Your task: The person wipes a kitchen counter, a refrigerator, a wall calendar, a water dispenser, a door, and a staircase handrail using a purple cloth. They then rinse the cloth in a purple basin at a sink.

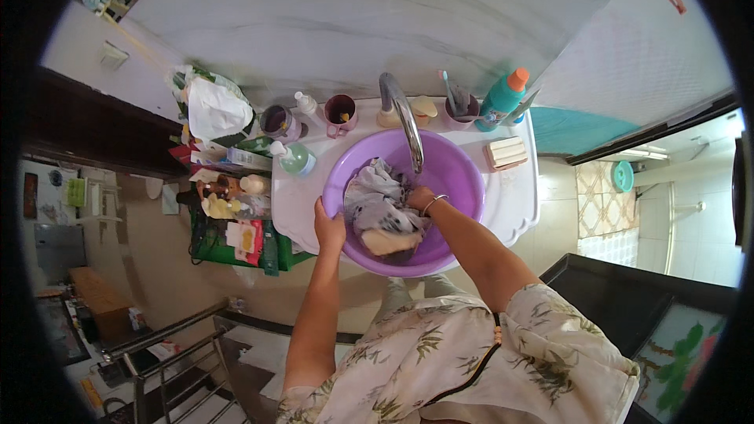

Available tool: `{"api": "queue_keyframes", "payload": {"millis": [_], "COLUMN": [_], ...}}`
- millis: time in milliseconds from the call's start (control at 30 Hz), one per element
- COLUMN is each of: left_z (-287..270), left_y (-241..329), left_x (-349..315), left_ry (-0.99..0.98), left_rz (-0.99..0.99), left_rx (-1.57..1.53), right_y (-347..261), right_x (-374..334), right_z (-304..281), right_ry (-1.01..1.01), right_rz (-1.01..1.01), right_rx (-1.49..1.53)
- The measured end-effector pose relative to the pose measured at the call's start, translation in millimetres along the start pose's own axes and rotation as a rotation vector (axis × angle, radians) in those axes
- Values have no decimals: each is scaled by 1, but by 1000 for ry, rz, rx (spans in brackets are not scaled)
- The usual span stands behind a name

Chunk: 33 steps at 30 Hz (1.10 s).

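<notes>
A purple plastic basin [470, 180] sits on the white washbasin counter, under the tap. Inside it lies a bunched heap of grey-and-white patterned cloth [378, 196], with a cream-coloured part [390, 242] at its near side. My left hand [330, 228] grips the basin's left rim. Reaching into the basin from the right, my right hand [420, 198] is closed on the cloth; its fingertips are partly hidden in the folds. A bracelet [433, 203] circles the right wrist.
The chrome tap [402, 114] arches over the basin. Behind stand a brown-red mug [341, 114], a toothbrush cup [462, 114] and a teal bottle with an orange cap [503, 100]. A pump bottle [294, 159] is at left, a cream block [506, 153] at right. Cluttered shelves flank the counter's left.
</notes>
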<state>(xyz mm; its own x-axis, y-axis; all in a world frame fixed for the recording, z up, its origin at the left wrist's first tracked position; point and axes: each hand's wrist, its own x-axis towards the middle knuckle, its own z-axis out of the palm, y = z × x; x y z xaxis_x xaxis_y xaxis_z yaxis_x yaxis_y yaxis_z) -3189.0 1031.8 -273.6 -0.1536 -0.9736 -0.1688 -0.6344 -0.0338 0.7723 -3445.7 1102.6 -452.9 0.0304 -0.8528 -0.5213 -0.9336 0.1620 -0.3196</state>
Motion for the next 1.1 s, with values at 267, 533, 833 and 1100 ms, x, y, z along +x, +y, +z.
{"api": "queue_keyframes", "payload": {"millis": [267, 533, 833, 1100], "left_z": [-3, 4, -1, 0], "left_y": [2, 4, 0, 5], "left_x": [4, 6, 9, 1], "left_ry": [-32, -5, -93, -35], "left_rz": [7, 22, -18, 9], "left_rx": [-2, -7, 28, 29], "right_y": [-24, -68, -18, -72], "right_x": [-143, -180, -121, -69], "right_z": [-179, -159, -151, -95], "right_ry": [350, 623, 407, 106], "right_rz": [199, -431, 298, 253], "right_rx": [87, 108, 734, 889]}}
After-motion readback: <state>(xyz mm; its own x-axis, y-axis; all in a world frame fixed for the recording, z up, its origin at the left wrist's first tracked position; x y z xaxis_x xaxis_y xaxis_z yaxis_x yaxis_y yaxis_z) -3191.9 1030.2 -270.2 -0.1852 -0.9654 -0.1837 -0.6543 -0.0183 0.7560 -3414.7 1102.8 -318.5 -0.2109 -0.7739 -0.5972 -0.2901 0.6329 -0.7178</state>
